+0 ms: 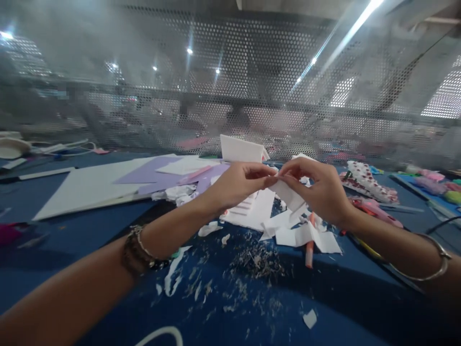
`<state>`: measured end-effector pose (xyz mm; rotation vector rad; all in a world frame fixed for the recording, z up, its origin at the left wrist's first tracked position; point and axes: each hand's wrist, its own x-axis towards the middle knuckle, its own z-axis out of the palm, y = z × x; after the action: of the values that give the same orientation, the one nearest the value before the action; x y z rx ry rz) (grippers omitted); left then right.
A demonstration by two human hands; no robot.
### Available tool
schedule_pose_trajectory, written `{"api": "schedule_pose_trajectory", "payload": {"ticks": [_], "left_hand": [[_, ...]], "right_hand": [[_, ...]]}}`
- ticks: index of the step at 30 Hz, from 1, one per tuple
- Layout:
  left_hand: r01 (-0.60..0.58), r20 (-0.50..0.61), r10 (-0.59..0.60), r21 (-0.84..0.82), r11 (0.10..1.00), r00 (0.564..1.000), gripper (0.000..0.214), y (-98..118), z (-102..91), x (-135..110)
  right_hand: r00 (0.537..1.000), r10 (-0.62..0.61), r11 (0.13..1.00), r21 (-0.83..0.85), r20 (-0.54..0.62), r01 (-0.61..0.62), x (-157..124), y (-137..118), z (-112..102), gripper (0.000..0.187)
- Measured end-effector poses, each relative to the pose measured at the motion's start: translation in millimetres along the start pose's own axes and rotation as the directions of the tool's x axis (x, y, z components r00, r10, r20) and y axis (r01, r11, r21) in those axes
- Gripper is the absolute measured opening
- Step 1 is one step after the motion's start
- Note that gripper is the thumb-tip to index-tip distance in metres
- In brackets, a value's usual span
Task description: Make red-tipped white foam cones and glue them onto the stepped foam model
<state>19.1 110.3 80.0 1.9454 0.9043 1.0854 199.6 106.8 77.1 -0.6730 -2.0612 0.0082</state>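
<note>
My left hand and my right hand meet fingertip to fingertip, both closed in a pinch. Between them is a small piece of white paper, which hangs down under the right fingers. Partly hidden behind my hands stands a small white model with a slanted, roof-like top and a white base. Below the right hand lie folded white paper strips, crossing over an orange stick that looks like a marker or crayon.
Shavings and scraps litter the blue table. To the left are white boards, purple sheets and a knife-like tool. A spotted white piece and a pink tool lie right. A perforated metal screen rises behind.
</note>
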Motion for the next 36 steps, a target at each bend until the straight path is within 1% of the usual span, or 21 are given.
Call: {"api": "schedule_pose_trajectory", "payload": {"ticks": [4, 8, 12, 14, 17, 21, 25, 27, 29, 32, 34, 36], "left_hand": [[-0.006, 0.007, 0.006, -0.049, 0.999, 1.0, 0.021, -11, -1.6, 5], [0.021, -0.008, -0.022, -0.115, 0.993, 1.0, 0.02, -20, -2.2, 4], [0.047, 0.018, -0.044, -0.194, 0.98, 0.999, 0.018, -23, -1.7, 2], [0.058, 0.04, -0.051, -0.218, 0.974, 0.998, 0.016, -23, -0.7, 2], [0.066, 0.064, -0.053, -0.221, 0.973, 0.997, 0.014, -22, 1.6, 2], [0.046, 0.062, -0.035, -0.181, 0.982, 0.997, 0.012, -21, 4.7, 0], [0.033, 0.055, -0.028, -0.087, 0.996, 0.998, 0.014, -19, 8.1, -1], [0.021, 0.039, -0.02, -0.039, 0.999, 0.999, 0.015, -19, 9.8, -2], [-0.014, 0.009, 0.014, 0.016, 1.0, 1.0, 0.016, -18, 11.0, -3], [-0.122, -0.049, 0.129, 0.141, 0.983, 0.99, 0.017, -18, 12.3, -5], [-0.2, -0.077, 0.221, 0.217, 0.956, 0.972, 0.015, -17, 13.3, -8], [-0.253, -0.089, 0.287, 0.278, 0.927, 0.954, 0.014, -15, 14.4, -11]], "right_hand": [[0.997, -0.068, 0.998, -0.009, 0.021, 0.069, 2, 4, -2, 0.01], [0.993, -0.107, 0.994, -0.026, 0.057, 0.109, 2, 4, -4, 0.01], [0.981, -0.174, 0.98, -0.085, 0.086, 0.182, 1, 4, -5, 0.013], [0.975, -0.207, 0.97, -0.115, 0.081, 0.216, 0, 4, -6, 0.014], [0.966, -0.252, 0.952, -0.16, 0.064, 0.26, -2, 5, -6, 0.013], [0.948, -0.311, 0.925, -0.208, 0.067, 0.319, -4, 7, -5, 0.011], [0.961, -0.266, 0.941, -0.194, 0.079, 0.277, -6, 8, -4, 0.008], [0.973, -0.217, 0.959, -0.169, 0.075, 0.227, -7, 9, -3, 0.007], [0.986, -0.155, 0.977, -0.138, 0.068, 0.163, -8, 10, -2, 0.007], [0.994, -0.092, 0.988, -0.117, 0.064, 0.099, -9, 12, -1, 0.007], [0.997, -0.064, 0.991, -0.116, 0.051, 0.069, -11, 13, 0, 0.008], [0.999, -0.036, 0.994, -0.102, 0.039, 0.04, -12, 13, 2, 0.009]]}}
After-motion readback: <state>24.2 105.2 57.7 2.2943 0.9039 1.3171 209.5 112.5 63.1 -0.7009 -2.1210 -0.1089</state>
